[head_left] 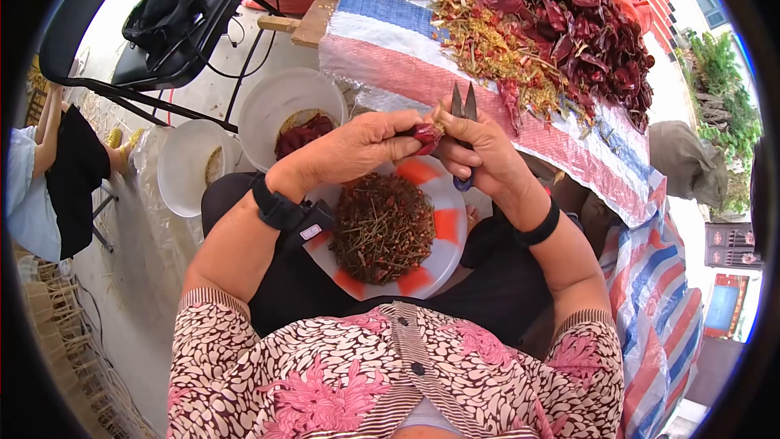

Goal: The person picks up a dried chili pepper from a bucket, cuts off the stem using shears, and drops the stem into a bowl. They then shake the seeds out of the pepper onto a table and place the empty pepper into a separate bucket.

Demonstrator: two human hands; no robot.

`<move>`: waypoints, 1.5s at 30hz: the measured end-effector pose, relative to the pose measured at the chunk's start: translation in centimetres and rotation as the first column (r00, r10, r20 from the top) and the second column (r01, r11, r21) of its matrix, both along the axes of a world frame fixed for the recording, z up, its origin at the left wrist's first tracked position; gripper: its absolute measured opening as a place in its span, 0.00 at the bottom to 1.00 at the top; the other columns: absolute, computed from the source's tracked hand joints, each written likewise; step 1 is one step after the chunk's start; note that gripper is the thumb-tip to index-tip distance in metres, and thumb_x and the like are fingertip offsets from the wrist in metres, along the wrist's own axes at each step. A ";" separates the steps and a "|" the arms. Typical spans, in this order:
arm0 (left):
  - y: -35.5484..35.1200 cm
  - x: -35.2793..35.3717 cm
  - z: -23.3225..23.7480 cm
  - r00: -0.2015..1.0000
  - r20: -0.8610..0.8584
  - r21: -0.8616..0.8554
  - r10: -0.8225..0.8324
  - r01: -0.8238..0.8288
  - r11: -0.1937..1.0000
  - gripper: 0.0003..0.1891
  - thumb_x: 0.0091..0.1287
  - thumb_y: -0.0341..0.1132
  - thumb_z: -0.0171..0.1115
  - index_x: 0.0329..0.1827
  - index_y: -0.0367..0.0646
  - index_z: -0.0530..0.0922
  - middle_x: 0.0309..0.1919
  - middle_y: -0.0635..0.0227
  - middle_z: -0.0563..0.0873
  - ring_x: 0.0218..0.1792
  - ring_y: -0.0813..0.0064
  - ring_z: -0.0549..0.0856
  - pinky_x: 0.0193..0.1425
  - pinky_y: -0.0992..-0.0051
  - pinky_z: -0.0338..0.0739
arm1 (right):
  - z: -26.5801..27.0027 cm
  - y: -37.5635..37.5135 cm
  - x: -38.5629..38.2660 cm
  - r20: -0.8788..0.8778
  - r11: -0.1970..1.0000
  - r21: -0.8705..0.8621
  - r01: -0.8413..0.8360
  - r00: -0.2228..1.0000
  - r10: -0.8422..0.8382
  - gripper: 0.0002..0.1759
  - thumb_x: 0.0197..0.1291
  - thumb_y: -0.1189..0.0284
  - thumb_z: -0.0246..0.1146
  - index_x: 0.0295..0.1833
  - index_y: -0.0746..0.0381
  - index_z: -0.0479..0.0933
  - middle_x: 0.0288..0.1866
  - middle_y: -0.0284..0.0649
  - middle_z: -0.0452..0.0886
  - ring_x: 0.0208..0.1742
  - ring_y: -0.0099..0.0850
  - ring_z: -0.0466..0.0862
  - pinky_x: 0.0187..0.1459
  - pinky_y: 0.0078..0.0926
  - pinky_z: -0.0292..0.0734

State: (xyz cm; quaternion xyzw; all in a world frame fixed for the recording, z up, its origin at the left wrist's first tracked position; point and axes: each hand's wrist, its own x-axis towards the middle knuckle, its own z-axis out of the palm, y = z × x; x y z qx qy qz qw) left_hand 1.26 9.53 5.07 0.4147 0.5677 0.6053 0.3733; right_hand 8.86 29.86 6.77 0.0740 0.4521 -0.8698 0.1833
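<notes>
My left hand [349, 146] is closed around a dried red chili pepper [426, 138]. My right hand [491, 154] grips a pair of scissors [464, 100], blades pointing away from me, while its thumb and fingers meet at the pepper's pale stem end. Both hands come together above a white and orange basin [447, 256] in my lap. Cut stems and bits of red skin [382, 232] fill its middle. Most of the scissors' handle is hidden in my palm.
A heap of dried chilies [561, 24] and loose seeds [500, 49] lies on a striped woven sheet [382, 53] ahead. Two white buckets [264, 102] stand left, one holding red peppers [305, 132]. A black chair [154, 69] bears a bag. Another person [65, 171] is at far left.
</notes>
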 end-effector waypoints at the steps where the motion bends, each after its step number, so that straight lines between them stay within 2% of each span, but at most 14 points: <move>1: -0.1 0.0 0.4 1.000 -0.002 -0.017 -0.007 0.007 1.000 0.12 0.74 0.32 0.53 0.57 0.38 0.74 0.44 0.75 0.79 0.48 0.87 0.72 0.57 0.82 0.68 | -0.1 0.0 0.0 0.009 1.000 -0.029 -0.012 1.000 0.012 0.05 0.70 0.69 0.57 0.44 0.59 0.73 0.26 0.26 0.72 0.13 0.11 0.61 0.15 0.13 0.62; 4: -0.4 -0.1 0.8 0.996 -0.084 -0.036 -0.034 0.031 0.999 0.12 0.74 0.33 0.53 0.56 0.37 0.75 0.44 0.74 0.79 0.47 0.87 0.73 0.55 0.82 0.69 | -0.8 0.2 0.2 0.032 0.991 -0.122 -0.063 0.997 0.067 0.05 0.70 0.69 0.57 0.43 0.58 0.73 0.26 0.24 0.71 0.13 0.10 0.61 0.14 0.13 0.61; 12: -1.1 0.3 0.6 0.989 0.109 -0.083 -0.104 0.113 0.990 0.12 0.75 0.38 0.52 0.52 0.41 0.75 0.32 0.78 0.75 0.34 0.88 0.70 0.39 0.84 0.67 | -2.2 0.4 0.1 0.054 0.957 -0.233 -0.174 0.980 0.191 0.05 0.69 0.68 0.58 0.44 0.58 0.73 0.25 0.23 0.70 0.13 0.11 0.60 0.15 0.14 0.60; 16: -0.1 0.5 -1.6 0.993 0.029 -0.143 0.111 -0.105 0.984 0.14 0.76 0.43 0.50 0.50 0.42 0.76 0.27 0.81 0.69 0.28 0.88 0.66 0.31 0.84 0.63 | -2.6 -0.2 -0.1 -0.177 0.968 0.234 0.086 0.983 -0.045 0.06 0.68 0.67 0.60 0.43 0.57 0.73 0.29 0.26 0.75 0.19 0.16 0.69 0.19 0.17 0.64; 19: 0.5 0.6 -2.4 0.964 0.122 -0.190 0.235 -0.210 0.959 0.14 0.76 0.43 0.51 0.46 0.42 0.78 0.25 0.82 0.69 0.27 0.89 0.66 0.30 0.85 0.61 | -4.4 -0.7 -0.5 -0.655 0.725 0.547 0.419 0.753 0.059 0.06 0.64 0.69 0.62 0.42 0.57 0.73 0.37 0.30 0.79 0.29 0.24 0.78 0.27 0.24 0.73; 22: 1.1 0.5 -5.5 0.935 0.229 -0.147 0.272 -0.243 0.959 0.13 0.75 0.42 0.51 0.44 0.42 0.79 0.25 0.83 0.70 0.26 0.89 0.67 0.29 0.85 0.61 | -1.2 -1.3 1.0 -0.554 0.080 0.749 0.657 0.556 0.620 0.08 0.57 0.71 0.63 0.42 0.58 0.73 0.44 0.35 0.79 0.34 0.33 0.81 0.34 0.29 0.77; 26: 1.1 1.4 -4.2 0.822 0.455 -0.293 0.341 -0.224 0.930 0.11 0.75 0.38 0.53 0.46 0.42 0.79 0.30 0.83 0.76 0.29 0.90 0.71 0.33 0.85 0.65 | -1.6 -1.5 0.4 -0.550 0.119 0.703 0.702 0.430 0.716 0.08 0.57 0.72 0.62 0.40 0.60 0.71 0.42 0.39 0.78 0.39 0.39 0.81 0.36 0.31 0.77; 29: 0.9 1.7 -3.1 0.832 0.469 -0.276 0.295 -0.179 0.944 0.14 0.74 0.38 0.55 0.53 0.37 0.79 0.43 0.76 0.82 0.42 0.87 0.78 0.48 0.87 0.72 | -3.1 -1.4 0.2 -0.499 0.425 0.827 0.369 0.829 0.253 0.05 0.65 0.71 0.59 0.40 0.59 0.70 0.35 0.38 0.76 0.35 0.33 0.79 0.35 0.26 0.75; 32: 0.1 1.4 -3.3 0.913 0.387 -0.148 0.130 -0.077 0.986 0.15 0.74 0.38 0.55 0.55 0.38 0.79 0.41 0.78 0.82 0.41 0.88 0.78 0.48 0.86 0.72 | -2.1 -1.4 0.3 -0.351 0.813 0.568 0.126 0.931 0.101 0.08 0.70 0.67 0.57 0.40 0.60 0.69 0.32 0.33 0.75 0.30 0.22 0.75 0.30 0.21 0.71; 36: -0.8 1.8 -0.8 0.976 0.219 -0.127 -0.020 0.049 0.991 0.16 0.74 0.39 0.55 0.56 0.37 0.77 0.40 0.79 0.81 0.40 0.87 0.76 0.48 0.83 0.72 | -0.7 -1.0 0.5 0.023 0.989 0.104 -0.102 0.995 0.100 0.11 0.70 0.63 0.57 0.39 0.58 0.68 0.32 0.32 0.74 0.24 0.16 0.70 0.19 0.11 0.59; 37: -0.9 1.6 -1.0 0.977 0.201 -0.132 -0.074 0.101 0.986 0.15 0.75 0.39 0.54 0.56 0.38 0.78 0.39 0.79 0.81 0.39 0.87 0.76 0.47 0.83 0.72 | -0.7 -0.8 0.5 0.086 0.990 -0.080 -0.120 0.988 0.127 0.10 0.70 0.63 0.56 0.39 0.57 0.68 0.31 0.31 0.74 0.23 0.17 0.69 0.18 0.10 0.59; 40: -1.6 1.1 -1.3 0.983 0.108 -0.234 -0.148 0.170 0.957 0.13 0.74 0.38 0.54 0.53 0.40 0.79 0.38 0.77 0.82 0.38 0.85 0.76 0.44 0.81 0.73 | -1.5 -0.3 0.3 -0.075 0.974 0.035 -0.225 0.971 0.227 0.11 0.69 0.62 0.58 0.38 0.56 0.68 0.30 0.31 0.74 0.22 0.18 0.69 0.20 0.12 0.61; 43: -2.2 -0.2 -1.7 0.965 -0.255 -0.386 -0.066 -0.039 0.922 0.10 0.69 0.36 0.58 0.49 0.43 0.80 0.38 0.70 0.84 0.37 0.75 0.81 0.44 0.74 0.75 | -1.6 0.2 0.5 -0.105 0.806 0.519 -0.286 0.914 0.392 0.14 0.67 0.61 0.62 0.39 0.59 0.69 0.32 0.30 0.74 0.24 0.17 0.70 0.24 0.14 0.64; 45: -3.4 -1.7 -4.7 0.764 -0.646 -0.282 0.011 -0.252 0.926 0.10 0.65 0.33 0.60 0.47 0.44 0.81 0.37 0.63 0.85 0.38 0.65 0.83 0.44 0.68 0.77 | -1.7 0.6 0.9 -0.160 0.593 0.766 -0.248 0.820 0.549 0.18 0.62 0.58 0.66 0.36 0.62 0.71 0.29 0.33 0.72 0.27 0.26 0.73 0.29 0.22 0.67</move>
